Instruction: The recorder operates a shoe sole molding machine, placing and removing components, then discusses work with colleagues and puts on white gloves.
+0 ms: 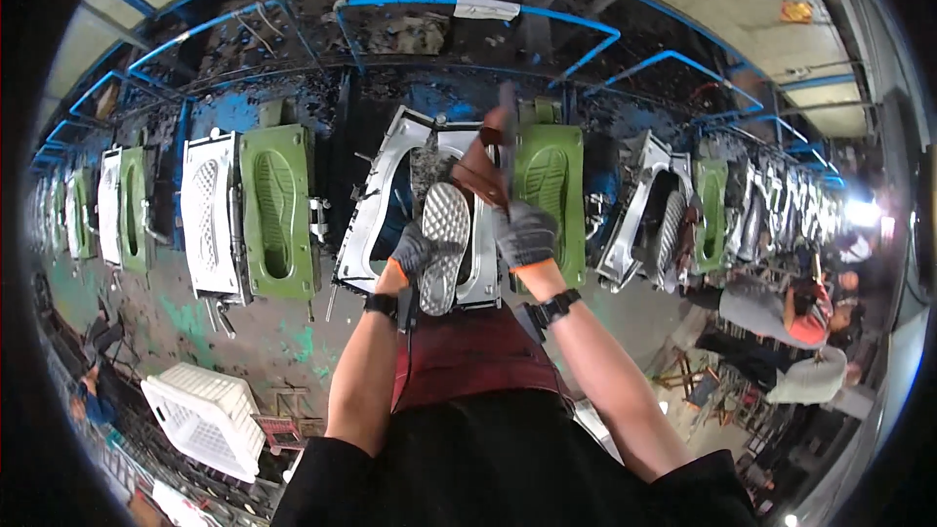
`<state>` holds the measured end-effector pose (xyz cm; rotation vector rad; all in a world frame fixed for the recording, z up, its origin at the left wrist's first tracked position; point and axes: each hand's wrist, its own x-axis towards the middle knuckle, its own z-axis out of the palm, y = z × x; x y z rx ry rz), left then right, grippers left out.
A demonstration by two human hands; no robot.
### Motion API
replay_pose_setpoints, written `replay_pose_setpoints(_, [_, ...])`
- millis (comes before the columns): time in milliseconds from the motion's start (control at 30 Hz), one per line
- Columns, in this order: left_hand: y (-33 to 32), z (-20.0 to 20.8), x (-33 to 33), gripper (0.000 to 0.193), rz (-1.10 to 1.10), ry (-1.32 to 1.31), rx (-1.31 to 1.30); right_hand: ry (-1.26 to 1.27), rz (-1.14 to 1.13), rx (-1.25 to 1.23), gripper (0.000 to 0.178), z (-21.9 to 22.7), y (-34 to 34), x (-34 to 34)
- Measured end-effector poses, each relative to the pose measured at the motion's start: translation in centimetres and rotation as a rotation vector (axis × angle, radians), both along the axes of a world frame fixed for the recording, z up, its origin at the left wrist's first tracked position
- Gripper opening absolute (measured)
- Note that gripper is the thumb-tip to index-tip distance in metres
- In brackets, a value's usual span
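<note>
My left hand (414,250), in a grey glove with an orange cuff, is closed on the side of a grey shoe sole (445,224) with a bumpy pattern. The sole stands lengthwise over an open silver mould frame (395,176). My right hand (530,235), gloved the same way, is closed at the lower end of a brown shoe upper (480,174). The upper reaches up beyond the sole, and its tip is smeared by motion. Whether it is joined to the sole cannot be told. A green mould half (549,185) with a ribbed sole-shaped hollow stands right of the frame.
More moulds line the row, among them a silver half (210,205) and a green half (278,210) on the left. Blue rails (429,2) run behind. A white plastic crate (210,420) lies at lower left. A person (805,312) is at the right.
</note>
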<state>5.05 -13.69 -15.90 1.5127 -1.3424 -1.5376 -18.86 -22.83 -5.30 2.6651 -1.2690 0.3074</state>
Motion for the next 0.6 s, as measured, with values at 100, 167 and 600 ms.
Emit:
replay_pose_setpoints(100, [1.0, 4.2, -2.1, 0.076, 0.135, 0.261, 0.086, -0.009, -0.089, 0.688, 0.038, -1.3, -4.0, 4.6])
replay_pose_setpoints(167, [3.2, 5.8, -2.8, 0.064, 0.282, 0.503, 0.058, -0.198, 0.207, 0.464, 0.04, -3.0, -0.7, 7.1])
replay_pose_setpoints(600, [1.5, -1.3, -3.6, 0.061, 1.007, 0.074, 0.234, -0.234, -0.175, 0.927, 0.051, -2.9, 1.0, 7.7])
